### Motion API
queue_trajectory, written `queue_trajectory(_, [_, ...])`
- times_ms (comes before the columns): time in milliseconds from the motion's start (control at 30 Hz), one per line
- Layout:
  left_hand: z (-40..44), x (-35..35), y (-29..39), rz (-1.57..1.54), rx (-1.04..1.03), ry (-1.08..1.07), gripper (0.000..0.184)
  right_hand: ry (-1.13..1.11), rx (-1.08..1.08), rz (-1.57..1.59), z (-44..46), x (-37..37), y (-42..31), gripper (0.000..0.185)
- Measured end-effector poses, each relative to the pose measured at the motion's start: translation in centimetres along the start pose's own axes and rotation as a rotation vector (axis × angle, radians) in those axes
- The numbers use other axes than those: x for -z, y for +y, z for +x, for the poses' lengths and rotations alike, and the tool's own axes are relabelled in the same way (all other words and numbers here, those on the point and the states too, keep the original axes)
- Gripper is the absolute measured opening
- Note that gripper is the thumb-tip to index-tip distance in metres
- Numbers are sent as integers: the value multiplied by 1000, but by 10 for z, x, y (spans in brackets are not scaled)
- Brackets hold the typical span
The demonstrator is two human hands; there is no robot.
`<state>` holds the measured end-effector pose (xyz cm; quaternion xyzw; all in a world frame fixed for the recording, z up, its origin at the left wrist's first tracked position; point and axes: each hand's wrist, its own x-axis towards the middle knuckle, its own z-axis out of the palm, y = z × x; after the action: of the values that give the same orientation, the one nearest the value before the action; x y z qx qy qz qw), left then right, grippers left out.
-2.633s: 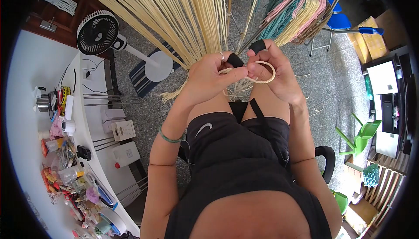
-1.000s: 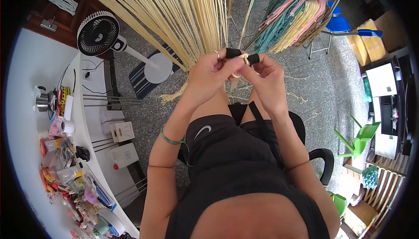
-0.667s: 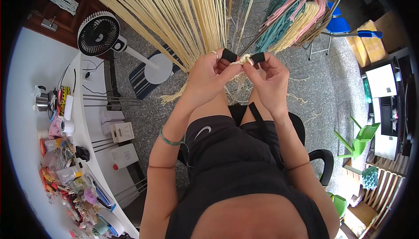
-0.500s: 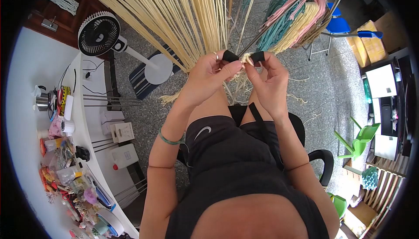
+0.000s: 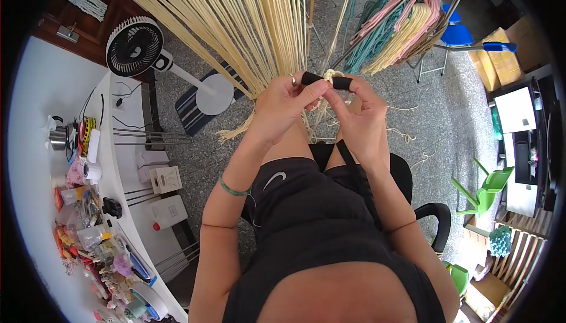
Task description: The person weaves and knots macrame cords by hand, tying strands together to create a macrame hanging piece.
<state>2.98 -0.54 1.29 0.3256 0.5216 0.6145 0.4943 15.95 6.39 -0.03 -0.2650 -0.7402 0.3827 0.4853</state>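
My left hand [image 5: 288, 100] and my right hand [image 5: 358, 112] meet above my knees, both with fingers closed. Between their fingertips is a knotted piece of cream cord [image 5: 332, 76], pinched from either side. Black wraps cover an index finger on each hand. Thin cord strands drop from the knot, partly hidden behind my fingers. Just beyond my left hand hangs a wide curtain of cream cords [image 5: 259, 22], its loose ends [image 5: 234, 131] fanning out at the lower left.
Teal, pink and cream cord bundles [image 5: 392, 34] hang at the upper right. To the left stand a white fan [image 5: 137, 46] and a cluttered white table [image 5: 121, 190]. Blue chairs [image 5: 457, 34] and a green chair [image 5: 492, 190] are on the right. Cord scraps [image 5: 404, 137] lie on the floor.
Both index fingers have drawn closer together around the cord knot. My right hand has shifted slightly left. The strand running up from the knot leans a little differently.
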Motion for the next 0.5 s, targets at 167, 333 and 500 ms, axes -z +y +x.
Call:
queue_trajectory(167, [0,-3,1,22,-26,88,23,70,113,-145,1,-5,-2,17])
queue_trajectory(333, [2,2,-4,-95,64,81,23,71,172,-234,2,-12,6,18])
queue_trajectory(500, [6,7,-10,-109,130,97,24,40,226,-256,4,-14,13,17])
